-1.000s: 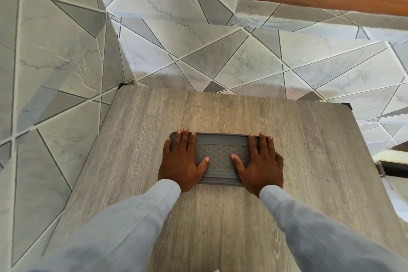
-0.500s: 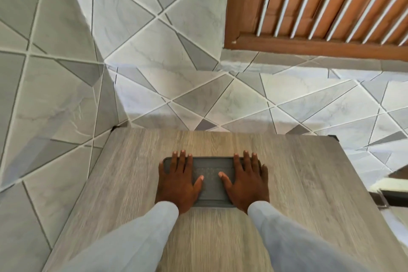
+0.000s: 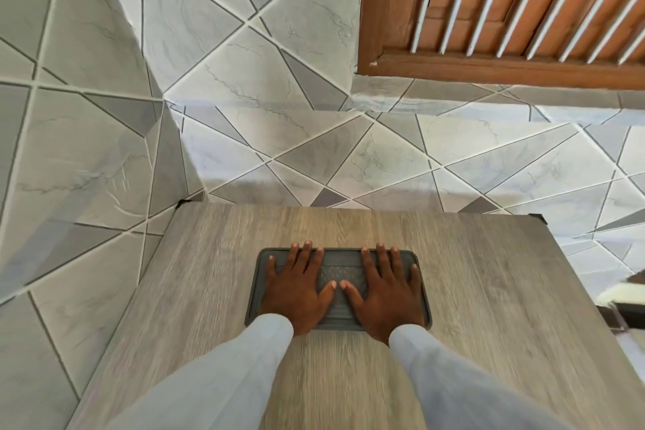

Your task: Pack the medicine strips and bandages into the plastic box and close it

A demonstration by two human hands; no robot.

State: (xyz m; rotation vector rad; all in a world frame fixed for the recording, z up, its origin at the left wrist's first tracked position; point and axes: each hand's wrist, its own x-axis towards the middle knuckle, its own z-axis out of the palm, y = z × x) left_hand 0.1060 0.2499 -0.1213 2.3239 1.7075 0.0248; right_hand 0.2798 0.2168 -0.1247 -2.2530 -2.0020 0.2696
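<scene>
Plastic box [image 3: 338, 290]: grey, lid on, mid-table [image 3: 488, 290], near front edge. Left hand [image 3: 296, 293] & right hand [image 3: 384, 293]: flat on lid, fingers spread, gripping nothing. Strips/bandages: none visible, presumably inside. Step: pressing lid shut. Next: even push at corners, check seating.

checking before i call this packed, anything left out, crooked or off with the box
Nothing stands out. The grey plastic box lies flat and square on the wooden table, lid on, with the left hand and right hand flat on it. No strips or bandages show outside it.
</scene>
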